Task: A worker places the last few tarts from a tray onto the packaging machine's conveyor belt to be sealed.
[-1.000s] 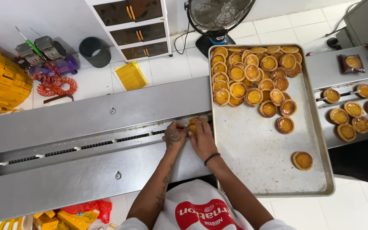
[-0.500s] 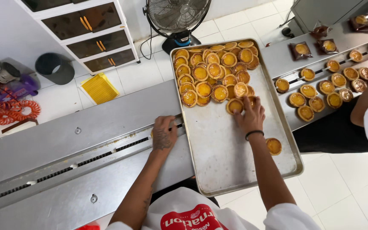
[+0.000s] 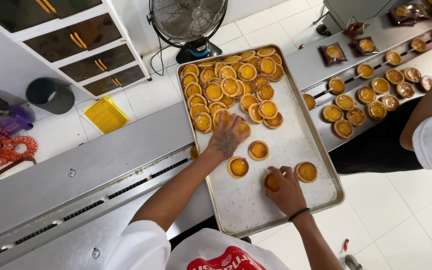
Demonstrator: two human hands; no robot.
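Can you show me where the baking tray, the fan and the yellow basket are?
baking tray (image 3: 296,142), head view, bare metal floor of the tray.
fan (image 3: 188,17), head view, middle of the wire grille.
yellow basket (image 3: 106,114), head view, centre of its mesh face.

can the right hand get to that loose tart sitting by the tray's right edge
Probably yes. The right hand is on a tart just left of the loose tart, with only bare tray between them.
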